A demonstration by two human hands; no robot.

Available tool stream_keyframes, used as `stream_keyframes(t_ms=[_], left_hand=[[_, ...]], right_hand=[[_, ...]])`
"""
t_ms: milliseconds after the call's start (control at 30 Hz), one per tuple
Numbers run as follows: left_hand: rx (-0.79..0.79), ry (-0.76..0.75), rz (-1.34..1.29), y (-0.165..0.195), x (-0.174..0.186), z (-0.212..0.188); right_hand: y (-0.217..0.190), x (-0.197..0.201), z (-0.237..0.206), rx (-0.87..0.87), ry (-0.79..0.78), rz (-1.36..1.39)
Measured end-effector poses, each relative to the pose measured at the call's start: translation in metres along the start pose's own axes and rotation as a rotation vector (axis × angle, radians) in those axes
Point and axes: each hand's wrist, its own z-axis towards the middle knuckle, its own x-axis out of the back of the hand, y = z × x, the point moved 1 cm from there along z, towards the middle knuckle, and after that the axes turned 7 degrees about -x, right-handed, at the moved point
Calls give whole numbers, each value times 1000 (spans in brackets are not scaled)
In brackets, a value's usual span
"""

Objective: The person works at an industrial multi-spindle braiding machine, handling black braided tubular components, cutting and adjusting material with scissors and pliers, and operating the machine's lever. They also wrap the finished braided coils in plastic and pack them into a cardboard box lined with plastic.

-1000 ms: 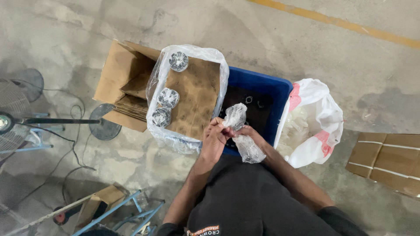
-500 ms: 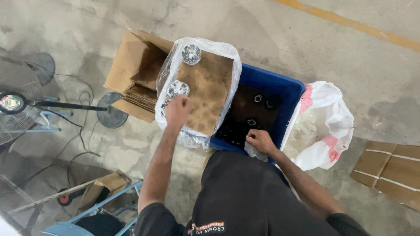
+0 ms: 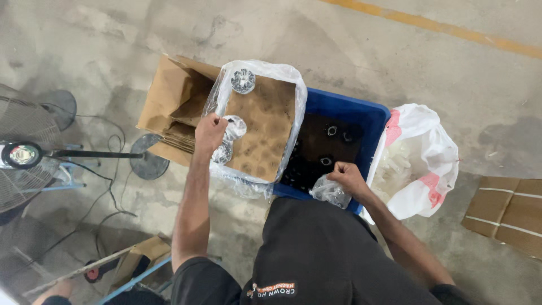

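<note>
- An open brown cardboard box [image 3: 169, 107] sits on the concrete floor, left of a plastic-lined carton [image 3: 265, 130] with a brown cardboard sheet on top.
- A blue plastic crate [image 3: 361, 116] stands just right of the lined carton; a white bag with pink marks [image 3: 420, 158] hangs open beside it.
- The left hand [image 3: 210, 131] is closed on a small round part wrapped in clear plastic [image 3: 234, 127] at the sheet's left edge.
- Similar wrapped round parts lie just below it [image 3: 222, 152] and at the sheet's far edge [image 3: 243, 80].
- Being round, the wrapped part shows no clear long axis.
- The right hand [image 3: 349, 178] grips a crumpled clear plastic bag [image 3: 330, 192] at the crate's near rim.
</note>
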Motion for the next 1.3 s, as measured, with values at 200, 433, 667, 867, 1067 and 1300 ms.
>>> stream_keyframes(t_ms=[200,433,667,867,1067,1300], left_hand=[[40,-108,-882,67,24,-60],[49,-379,-1201,122,-43,-117],[137,-492,-1415,117,-97,-161],[6,-628,-562,71,-91,-162],[-44,-29,-73,40,-35,-49],[-13,1,315,62,-31,114]], right_hand=[[-62,-41,2,-57,-250,213],[-106,-94,18,-211,-581,569],[-24,-80,10,-289,-565,661],[19,-14,15,-140,-54,-192],[20,7,21,-33,-63,-46],[-3,11,14,110,33,-76]])
